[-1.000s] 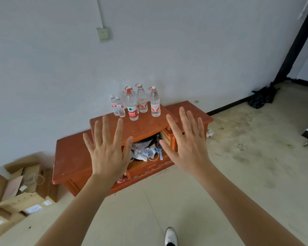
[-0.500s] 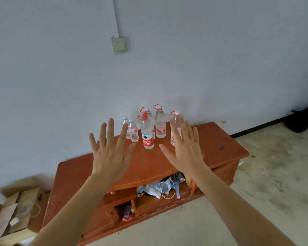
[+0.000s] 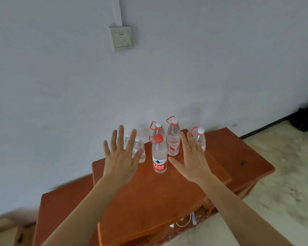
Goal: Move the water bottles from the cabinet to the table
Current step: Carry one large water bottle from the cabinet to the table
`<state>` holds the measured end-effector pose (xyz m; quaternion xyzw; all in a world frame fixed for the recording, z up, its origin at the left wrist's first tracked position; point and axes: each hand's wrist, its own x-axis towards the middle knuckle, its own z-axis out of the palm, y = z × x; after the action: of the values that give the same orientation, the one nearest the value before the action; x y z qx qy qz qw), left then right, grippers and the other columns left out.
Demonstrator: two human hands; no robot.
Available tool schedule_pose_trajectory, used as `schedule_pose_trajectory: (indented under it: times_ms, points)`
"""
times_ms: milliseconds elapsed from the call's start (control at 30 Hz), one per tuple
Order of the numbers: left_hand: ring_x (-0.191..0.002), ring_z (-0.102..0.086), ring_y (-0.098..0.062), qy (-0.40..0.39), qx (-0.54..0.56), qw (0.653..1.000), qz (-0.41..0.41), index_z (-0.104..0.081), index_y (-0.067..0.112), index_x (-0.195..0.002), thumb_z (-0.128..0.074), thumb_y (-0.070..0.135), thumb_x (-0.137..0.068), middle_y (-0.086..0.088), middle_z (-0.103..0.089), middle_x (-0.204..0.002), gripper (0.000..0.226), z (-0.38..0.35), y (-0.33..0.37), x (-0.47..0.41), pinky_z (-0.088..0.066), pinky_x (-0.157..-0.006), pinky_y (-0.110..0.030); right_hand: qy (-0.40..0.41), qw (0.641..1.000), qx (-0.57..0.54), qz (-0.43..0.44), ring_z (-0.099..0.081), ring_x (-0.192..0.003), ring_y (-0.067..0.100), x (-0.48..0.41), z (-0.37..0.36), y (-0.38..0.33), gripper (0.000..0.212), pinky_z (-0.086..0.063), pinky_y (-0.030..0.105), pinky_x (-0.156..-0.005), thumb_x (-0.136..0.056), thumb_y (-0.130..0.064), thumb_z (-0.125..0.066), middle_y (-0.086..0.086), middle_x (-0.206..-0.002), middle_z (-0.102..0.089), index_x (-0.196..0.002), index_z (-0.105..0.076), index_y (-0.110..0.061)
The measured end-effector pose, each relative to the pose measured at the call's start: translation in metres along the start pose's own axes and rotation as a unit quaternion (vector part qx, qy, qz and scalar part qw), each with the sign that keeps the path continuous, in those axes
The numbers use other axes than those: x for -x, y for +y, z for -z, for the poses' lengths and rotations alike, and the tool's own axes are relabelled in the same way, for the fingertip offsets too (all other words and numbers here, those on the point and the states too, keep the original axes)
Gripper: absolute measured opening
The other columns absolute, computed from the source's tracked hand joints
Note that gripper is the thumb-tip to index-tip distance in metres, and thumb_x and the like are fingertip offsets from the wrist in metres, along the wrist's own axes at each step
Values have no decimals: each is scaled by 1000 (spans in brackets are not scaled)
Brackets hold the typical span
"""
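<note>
Several clear water bottles stand upright at the back of a low orange-brown wooden cabinet (image 3: 176, 196), against the white wall. The nearest bottle (image 3: 159, 157) has a red cap and red label. Behind it stand two taller bottles with red handles (image 3: 173, 139). Another (image 3: 200, 139) shows past my right hand's fingers, and a small bottle (image 3: 140, 150) sits partly behind my left hand's fingers. My left hand (image 3: 122, 157) and my right hand (image 3: 192, 160) hover flat with fingers spread, either side of the nearest bottle, holding nothing.
A wall switch plate (image 3: 121, 38) hangs above the cabinet. The cabinet's open lower shelf (image 3: 183, 222) holds white clutter and a cable. Cardboard boxes (image 3: 7, 231) lie on the floor at the left. A dark bag (image 3: 304, 119) sits by the wall at far right.
The view has closed in on the cabinet and tilted up. Both open hands have come forward over the cabinet top, now flanking the nearest bottle.
</note>
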<state>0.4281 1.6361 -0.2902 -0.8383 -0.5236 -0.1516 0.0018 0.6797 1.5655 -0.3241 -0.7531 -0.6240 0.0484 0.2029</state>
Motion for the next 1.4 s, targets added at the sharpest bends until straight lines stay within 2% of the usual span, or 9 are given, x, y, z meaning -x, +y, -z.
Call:
schedule_pose_trajectory:
  times_ms: [200,400,600,700,833,967,1067,1233,1400]
  points:
    - [-156,2,-27,-62,130,990,-1,-1,37,-159,-10,53,-105,-2,4,-169,58,-54,10,-71,-11,-123,-54,-58,997,-38,-36,5,-157,24,-52,-49,38,98,-9,48,-125,-97,-62,-49,2,-170,13,-156,24,-34]
    - [-152,-19,-11,-131,350,920,115,-23,31,-159,-31,44,-107,7,-25,-164,53,-105,35,-116,-19,-123,-36,-126,986,-103,-39,-23,-154,25,-102,-98,75,88,-27,44,-122,-100,-40,-59,4,-169,-14,-162,0,-21]
    - [-126,-54,-18,-150,315,922,170,-39,40,-150,-29,50,-105,7,-55,-143,47,-156,53,-140,-46,-101,-38,-256,948,-184,-54,-26,-153,23,-147,-166,123,79,-28,39,-120,-101,-12,-52,-1,-170,-15,-162,-4,-27]
    - [-135,-47,-18,-90,230,949,195,-42,35,-150,-31,44,-107,6,-57,-142,45,-167,63,-134,-44,-104,-39,-315,922,-216,-71,-24,-153,21,-163,-200,130,78,-24,37,-121,-100,-3,-48,-2,-169,-17,-163,-8,-27]
    - [-141,-43,-24,-18,160,973,164,-48,26,-147,-37,41,-107,1,-60,-141,44,-183,51,-117,-44,-107,-57,-318,912,-259,-12,-44,-141,17,-160,-236,114,81,-40,44,-116,-92,-9,-65,-7,-156,-43,-157,-22,-34]
    - [-131,-54,-24,72,184,958,210,-51,19,-144,-43,40,-105,-1,-64,-135,45,-196,28,-99,-49,-102,-44,-221,949,-222,29,-50,-131,23,-147,-268,97,88,-46,52,-107,-76,-24,-83,4,-142,-48,-148,-33,-16]
    - [-112,-65,-15,133,263,906,305,-54,19,-140,-49,38,-103,9,-68,-118,42,-198,5,-87,-54,-91,-33,-187,958,-209,57,-58,-116,21,-153,-275,85,82,-47,51,-103,-69,-40,-84,4,-124,-57,-133,-43,-8]
    - [-112,-65,-16,145,429,713,535,-55,30,-120,-50,44,-101,12,-64,-114,25,-220,-62,-36,-59,-82,-36,-213,959,-124,138,-57,-123,27,-134,-307,57,89,-47,54,-105,-66,-40,-90,10,-130,-58,-135,-42,-9]
    - [-116,-61,-22,59,426,677,598,-45,35,-132,-56,59,-93,5,-56,-126,48,-258,-92,22,-58,-91,-50,-220,958,-7,182,-45,-127,33,-119,-324,35,103,-33,55,-110,-66,-45,-88,13,-133,-49,-152,-34,-25]
